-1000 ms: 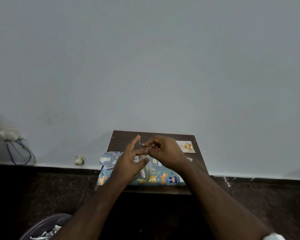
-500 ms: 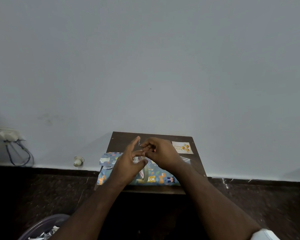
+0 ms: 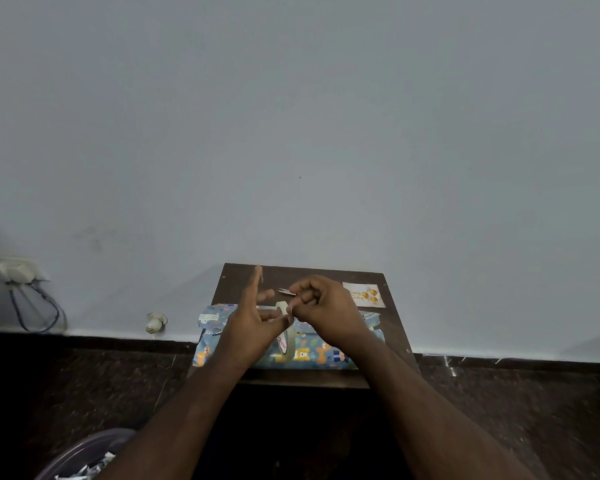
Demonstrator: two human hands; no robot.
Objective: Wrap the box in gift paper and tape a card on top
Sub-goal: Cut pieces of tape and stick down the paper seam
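Box (image 3: 291, 355): wrapped, lying on tabletop (image 3: 309, 275).
Card (image 3: 364, 294): unattached, beside box.
Left hand (image 3: 253, 327): grips tape roll (image 3: 284, 336), forefinger straight.
Right hand (image 3: 326, 306): pinches small scissors (image 3: 284, 291) at tape end.
Left: taping card.

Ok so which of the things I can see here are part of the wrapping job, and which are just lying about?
Part of the job:
- wrapped box
- tape roll, held in the left hand
- small scissors in the right hand
- birthday card on the table

Lying about:
- wall socket and cable
- white plug
- bin
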